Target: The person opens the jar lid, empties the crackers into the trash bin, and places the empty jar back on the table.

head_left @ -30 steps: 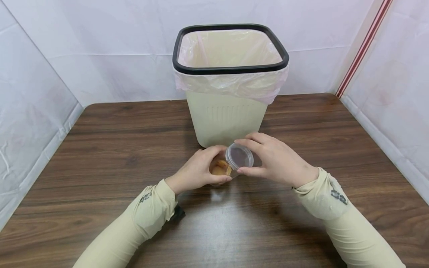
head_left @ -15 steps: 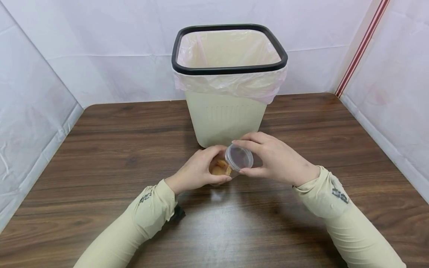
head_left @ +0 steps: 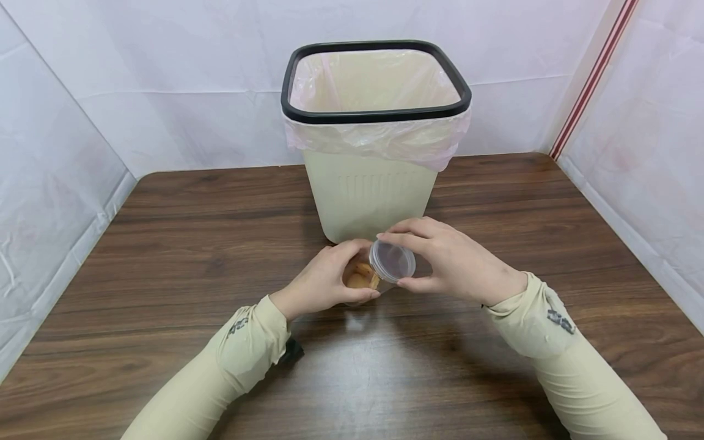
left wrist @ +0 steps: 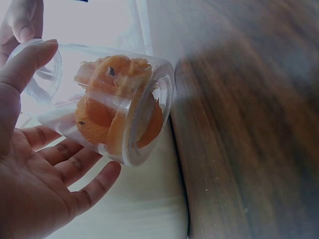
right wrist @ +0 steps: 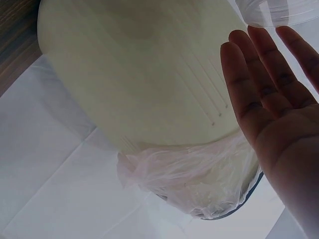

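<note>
Behind & to both sides of the counter (head_left: 192, 232), white sheeting (head_left: 209, 122) fills the bkgd, w/ a red stripe (head_left: 595, 78) down the right. Counter itself is dark wood-grain; on it, twd the back, stands a cream bin (head_left: 371, 189) w/ black rim (head_left: 376, 116) and pale pink liner (head_left: 379, 137) hanging down outside. Two cream sleeves (head_left: 203, 373) reach in from the near side. Both hands are busy just in front of the bin, close tog.: left hand (head_left: 324, 278) is clamped round a clear jar (left wrist: 67, 84), thumb one side, fingers the other; right hand (head_left: 453, 260) pinches the far end btwn thumb & fingertips. Jar's tilted, base edge at or v. near the counter (contact hard to call). Inside, at the base end: orange scraps (left wrist: 114, 99), poss. peel. What right hand has is prob. a clear lid (head_left: 392, 261), right at the jar's mouth. Small dark item (head_left: 293, 351) by the left sleeve, mostly hidden, ID unclear. Step in hand looks like working the lid, tho can't tell if it's seated or loose; next move prob. calls for a steady jar in left hand while right hand turns or frees it.
</note>
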Demonstrator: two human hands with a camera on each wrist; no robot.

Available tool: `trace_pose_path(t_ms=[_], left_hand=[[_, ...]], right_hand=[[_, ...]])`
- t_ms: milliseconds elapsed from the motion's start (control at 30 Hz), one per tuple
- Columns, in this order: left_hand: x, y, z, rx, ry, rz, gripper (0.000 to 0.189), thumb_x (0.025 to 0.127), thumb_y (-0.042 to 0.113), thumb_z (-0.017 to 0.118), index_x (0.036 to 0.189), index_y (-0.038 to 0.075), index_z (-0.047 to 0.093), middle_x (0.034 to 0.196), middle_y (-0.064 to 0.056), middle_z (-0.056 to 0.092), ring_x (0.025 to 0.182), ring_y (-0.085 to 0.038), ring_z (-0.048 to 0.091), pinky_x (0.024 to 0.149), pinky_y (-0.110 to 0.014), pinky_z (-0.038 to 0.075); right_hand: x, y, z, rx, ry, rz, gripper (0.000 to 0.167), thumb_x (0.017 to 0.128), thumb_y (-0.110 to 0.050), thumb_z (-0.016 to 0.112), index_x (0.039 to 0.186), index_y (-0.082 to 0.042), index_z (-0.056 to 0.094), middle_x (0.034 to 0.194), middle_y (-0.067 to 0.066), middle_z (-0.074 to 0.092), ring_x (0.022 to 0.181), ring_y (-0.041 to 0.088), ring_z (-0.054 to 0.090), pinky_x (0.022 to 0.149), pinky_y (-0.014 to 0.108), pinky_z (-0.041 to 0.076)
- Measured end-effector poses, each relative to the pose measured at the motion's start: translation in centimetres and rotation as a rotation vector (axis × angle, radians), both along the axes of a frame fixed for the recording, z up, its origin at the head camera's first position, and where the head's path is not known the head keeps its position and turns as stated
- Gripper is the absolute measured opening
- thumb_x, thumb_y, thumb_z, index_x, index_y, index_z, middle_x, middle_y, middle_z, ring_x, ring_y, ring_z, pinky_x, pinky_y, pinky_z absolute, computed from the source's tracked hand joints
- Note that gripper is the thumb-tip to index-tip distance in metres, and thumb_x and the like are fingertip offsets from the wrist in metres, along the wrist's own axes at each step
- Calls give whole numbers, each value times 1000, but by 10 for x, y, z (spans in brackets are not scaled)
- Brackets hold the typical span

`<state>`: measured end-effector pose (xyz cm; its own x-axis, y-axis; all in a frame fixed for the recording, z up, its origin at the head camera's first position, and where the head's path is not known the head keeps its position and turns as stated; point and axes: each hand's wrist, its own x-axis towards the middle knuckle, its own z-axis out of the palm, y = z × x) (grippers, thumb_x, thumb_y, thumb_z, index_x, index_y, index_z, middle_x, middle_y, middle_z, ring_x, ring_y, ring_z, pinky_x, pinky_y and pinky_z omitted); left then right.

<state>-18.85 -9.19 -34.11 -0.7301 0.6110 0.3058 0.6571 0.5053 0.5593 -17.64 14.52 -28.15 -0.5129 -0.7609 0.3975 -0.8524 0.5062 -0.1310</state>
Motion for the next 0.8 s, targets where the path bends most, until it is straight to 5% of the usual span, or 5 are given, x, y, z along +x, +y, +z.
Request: trace_pose_path(t_ms=[800], left_hand=[[1, 0, 1, 11, 7, 0, 61, 74, 29, 82, 125, 8, 56, 111, 0, 67, 97, -10, 64, 85, -29, 51]], right_hand=[[-1, 0, -2, -20, 31, 71, 62, 72, -13, 79, 130, -7, 57, 127, 7, 60, 116, 23, 55, 98, 41, 46]])
